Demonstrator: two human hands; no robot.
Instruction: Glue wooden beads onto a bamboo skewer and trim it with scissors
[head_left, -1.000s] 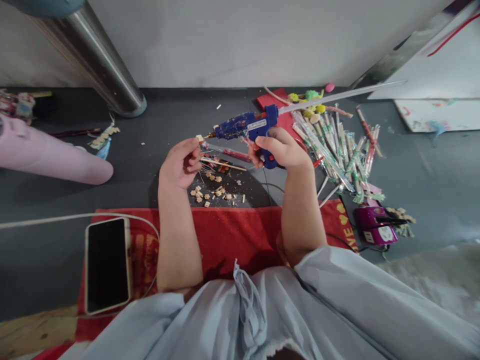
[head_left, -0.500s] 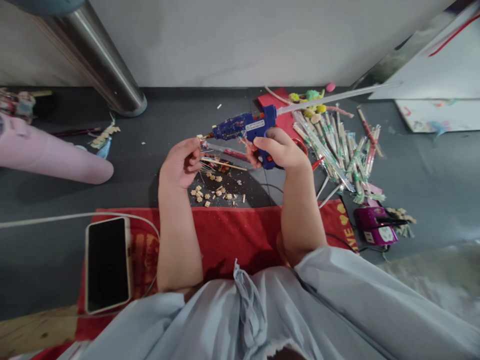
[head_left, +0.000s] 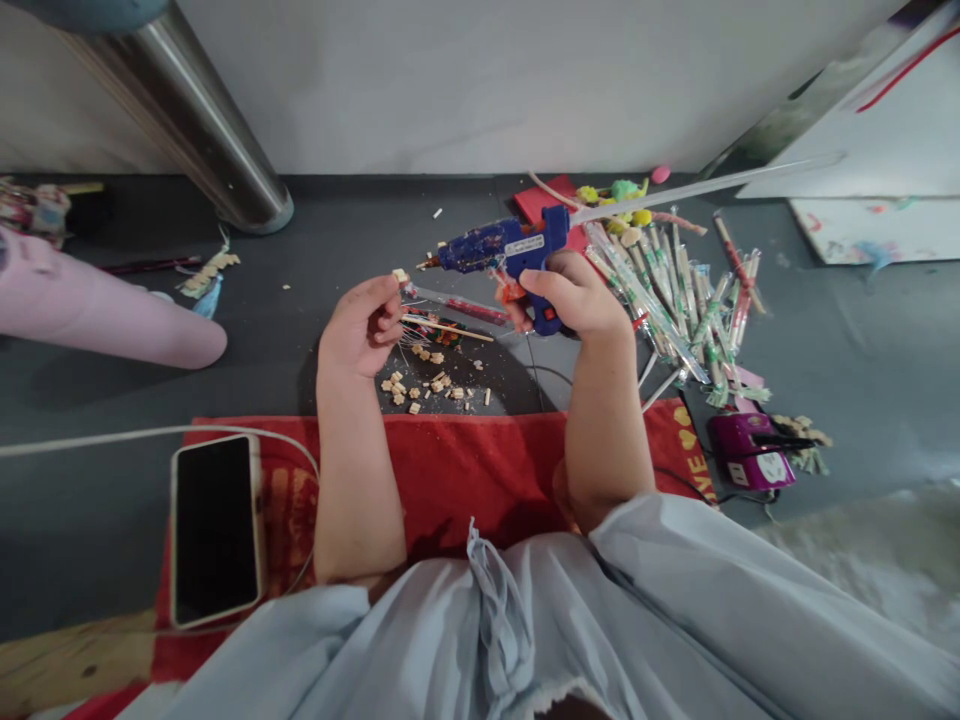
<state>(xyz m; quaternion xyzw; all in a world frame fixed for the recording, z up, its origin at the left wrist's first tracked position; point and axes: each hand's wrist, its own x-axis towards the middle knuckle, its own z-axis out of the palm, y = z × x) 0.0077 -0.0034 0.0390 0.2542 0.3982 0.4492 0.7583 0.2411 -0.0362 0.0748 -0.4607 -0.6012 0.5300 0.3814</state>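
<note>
Wrapped around the handle of a blue hot glue gun [head_left: 491, 247], my right hand [head_left: 574, 295] holds it with the nozzle pointing left. A long clear glue stick [head_left: 675, 193] juts from the gun's back end. Between thumb and fingertips my left hand [head_left: 366, 325] pinches a small pale wooden piece [head_left: 400, 275]. A short gap separates the nozzle tip from this piece. Below both hands, several small wooden pieces [head_left: 420, 385] lie scattered on the dark floor, with a thin wooden stick [head_left: 450, 328] just above them.
Many plastic-wrapped sticks [head_left: 675, 280] are piled at right, near a purple box-shaped device [head_left: 750, 450]. A phone [head_left: 216, 530] lies on the red cloth [head_left: 472, 450] at left. A pink cylinder [head_left: 112, 305] and a metal post [head_left: 202, 130] stand out at far left.
My right hand has drawn the glue gun to the right, so its nozzle is now apart from the small wooden piece. My left hand has stayed almost still.
</note>
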